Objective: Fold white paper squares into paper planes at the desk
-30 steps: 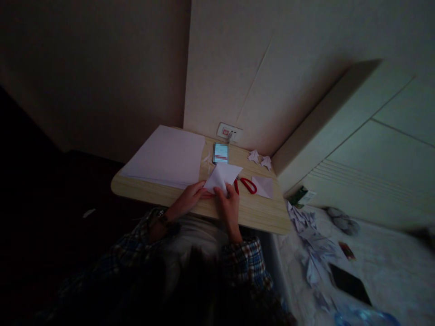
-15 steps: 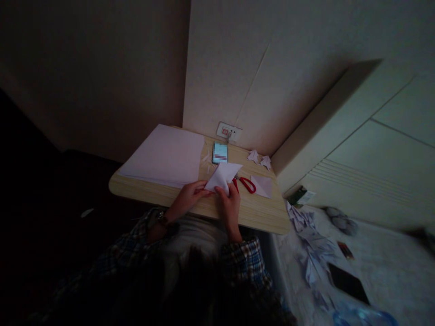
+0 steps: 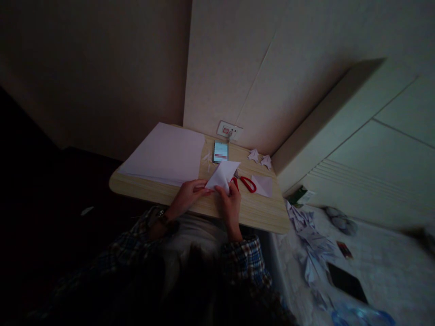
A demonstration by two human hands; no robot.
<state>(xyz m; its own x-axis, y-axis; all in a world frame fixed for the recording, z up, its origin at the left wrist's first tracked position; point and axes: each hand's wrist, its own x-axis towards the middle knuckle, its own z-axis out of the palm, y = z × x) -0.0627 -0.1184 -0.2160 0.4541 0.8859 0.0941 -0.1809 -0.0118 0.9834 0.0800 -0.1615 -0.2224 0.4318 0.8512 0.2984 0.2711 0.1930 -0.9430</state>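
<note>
A folded sheet of white paper [image 3: 222, 175] is held up between my two hands over the front of the small wooden table [image 3: 261, 215]. My left hand [image 3: 192, 192] pinches its lower left corner. My right hand [image 3: 229, 199] grips the lower right edge, thumb on the near face. Just beyond my right hand lie scissors with red handles [image 3: 248, 184], partly hidden by the paper. To their right rests a flat square of paper [image 3: 262, 185]. Behind the folded sheet stands a phone [image 3: 220, 151] with a lit, blurred screen.
A stack of large white sheets [image 3: 166, 154] covers the table's left side. Two small folded paper figures [image 3: 253, 155] sit at the back right, near the wall socket [image 3: 229, 130]. On the bed at right are several folded papers [image 3: 312, 235] and a dark flat object [image 3: 346, 281].
The top of the folded paper has shifted slightly left and tilted. Both hands keep their hold in nearly the same place.
</note>
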